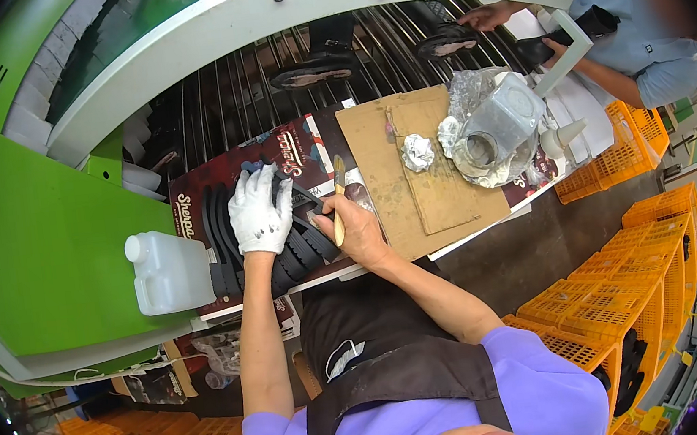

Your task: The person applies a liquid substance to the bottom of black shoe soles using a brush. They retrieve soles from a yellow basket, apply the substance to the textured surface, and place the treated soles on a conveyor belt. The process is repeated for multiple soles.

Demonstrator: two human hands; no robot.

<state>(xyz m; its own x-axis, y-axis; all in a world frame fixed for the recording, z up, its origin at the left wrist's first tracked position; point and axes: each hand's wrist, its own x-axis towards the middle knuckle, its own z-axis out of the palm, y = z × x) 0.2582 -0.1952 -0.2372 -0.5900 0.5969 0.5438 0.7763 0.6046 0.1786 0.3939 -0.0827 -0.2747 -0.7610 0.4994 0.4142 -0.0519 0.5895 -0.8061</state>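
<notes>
My left hand (261,211), in a white glove with dark smudges, lies over a row of black shoe soles (292,264). Its fingers bend around one sole, whose far part shows between the fingers and my right hand. My bare right hand (358,232) grips a brush (339,229) by its pale wooden handle, bristles pointing away from me. The thumb side of this hand is close to the end of that same sole; whether it touches is unclear. More soles stand packed side by side under and beside my left hand.
Left of the soles stands a translucent jug (172,272). To the right, cardboard (439,191) bears crumpled white material (417,152) and a cut plastic container (507,112). Beyond is a roller conveyor with black boots (316,66). A co-worker (629,18) handles footwear there. Orange crates (603,293) line the right.
</notes>
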